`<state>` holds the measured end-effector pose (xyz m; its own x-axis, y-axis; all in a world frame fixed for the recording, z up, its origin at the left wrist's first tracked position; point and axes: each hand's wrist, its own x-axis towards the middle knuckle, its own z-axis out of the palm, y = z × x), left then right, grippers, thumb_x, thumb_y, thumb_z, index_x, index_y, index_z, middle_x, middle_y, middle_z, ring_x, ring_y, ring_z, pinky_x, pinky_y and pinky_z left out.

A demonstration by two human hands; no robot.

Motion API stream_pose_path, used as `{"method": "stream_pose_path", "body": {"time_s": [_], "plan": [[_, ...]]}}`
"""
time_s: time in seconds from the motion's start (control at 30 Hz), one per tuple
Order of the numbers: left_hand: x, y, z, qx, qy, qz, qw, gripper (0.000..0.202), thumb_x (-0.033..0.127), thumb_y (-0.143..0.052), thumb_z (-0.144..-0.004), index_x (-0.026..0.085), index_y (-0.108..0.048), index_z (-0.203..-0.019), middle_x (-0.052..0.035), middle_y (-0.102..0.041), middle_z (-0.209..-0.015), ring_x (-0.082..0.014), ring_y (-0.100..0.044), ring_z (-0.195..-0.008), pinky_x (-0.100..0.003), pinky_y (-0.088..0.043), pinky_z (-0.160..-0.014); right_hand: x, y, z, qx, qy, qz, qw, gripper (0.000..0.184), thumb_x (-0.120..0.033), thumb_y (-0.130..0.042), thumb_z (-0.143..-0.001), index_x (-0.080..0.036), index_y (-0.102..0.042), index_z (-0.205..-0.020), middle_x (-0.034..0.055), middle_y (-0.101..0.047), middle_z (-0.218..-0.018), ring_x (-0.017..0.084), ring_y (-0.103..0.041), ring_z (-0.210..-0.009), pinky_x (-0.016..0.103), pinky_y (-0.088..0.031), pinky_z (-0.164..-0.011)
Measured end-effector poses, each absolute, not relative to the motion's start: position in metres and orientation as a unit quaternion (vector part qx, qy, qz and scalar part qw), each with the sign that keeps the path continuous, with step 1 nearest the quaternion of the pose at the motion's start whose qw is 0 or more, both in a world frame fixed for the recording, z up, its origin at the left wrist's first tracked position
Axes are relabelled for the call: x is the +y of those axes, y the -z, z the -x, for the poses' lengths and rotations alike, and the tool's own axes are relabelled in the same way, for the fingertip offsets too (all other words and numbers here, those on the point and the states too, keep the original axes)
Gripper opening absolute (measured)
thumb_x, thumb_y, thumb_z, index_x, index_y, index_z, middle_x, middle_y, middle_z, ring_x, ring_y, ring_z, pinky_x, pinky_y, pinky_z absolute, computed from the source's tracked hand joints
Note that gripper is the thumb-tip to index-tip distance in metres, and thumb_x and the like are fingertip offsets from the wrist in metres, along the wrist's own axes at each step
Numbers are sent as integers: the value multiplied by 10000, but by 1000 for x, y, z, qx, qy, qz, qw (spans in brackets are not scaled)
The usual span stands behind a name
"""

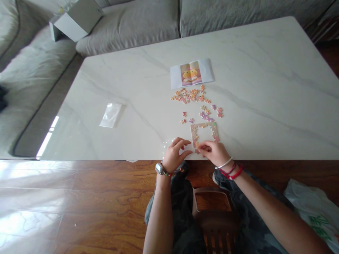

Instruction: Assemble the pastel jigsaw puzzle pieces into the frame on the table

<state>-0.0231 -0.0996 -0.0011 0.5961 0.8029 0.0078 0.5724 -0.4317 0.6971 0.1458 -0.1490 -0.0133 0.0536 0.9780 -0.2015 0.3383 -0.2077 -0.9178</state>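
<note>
A living room in a home
Grey fabric sofa sits beyond the left hand and right hand, past the marble desk; polished wood floor lies below them.

A hollow jigsaw border lies below loose, apparently pastel pieces.

The right hand hides what it pinches; the jigsaw pieces are too small to tell apart.

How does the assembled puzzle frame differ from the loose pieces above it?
The puzzle frame is joined into a square ring with an open middle, while the loose pieces lie scattered apart. The frame sits beside the right hand; the loose pieces lie farther off, nearer the picture sheet. Both share pale pink-orange colours.
</note>
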Motion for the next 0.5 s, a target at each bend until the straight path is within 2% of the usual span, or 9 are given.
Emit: {"method": "stream_pose_path", "body": {"time_s": [0.13,0.27,0.4,0.5], "plan": [[-99,6,24,411,-144,-835,337,249,283,-502,-765,243,-565,-1002,-33,-528,-902,-106,-526,-745,-228,-446,-709,-149,10,-143,-605,-327,644,335,54,-189,-560,-698,-183,-613,-701,36,-659,-655,138,-592,-568,252,-457,-569],[-101,10,17,410,-143,-841,323,271,299,-475,-783,244,-564,-1033,-45,-532,-922,-119,-533,-784,-236,-449,-724,-149,11,-139,-607,-303,656,330,41,-173,-565,-697,-173,-604,-685,25,-642,-612,125,-579,-551,226,-443,-549],[-101,11,12,418,-142,-843,309,235,294,-475,-785,227,-594,-976,-44,-539,-918,-113,-538,-770,-236,-455,-719,-148,14,-137,-615,-272,670,314,71,-124,-544,-699,-163,-587,-659,22,-624,-615,120,-560,-553,226,-432,-550],[-101,12,10,422,-146,-840,307,210,271,-483,-780,225,-603,-946,-35,-543,-899,-107,-536,-757,-233,-458,-710,-149,15,-139,-639,-252,659,305,35,-144,-560,-702,-155,-588,-685,30,-605,-661,116,-543,-570,227,-431,-560]]}}
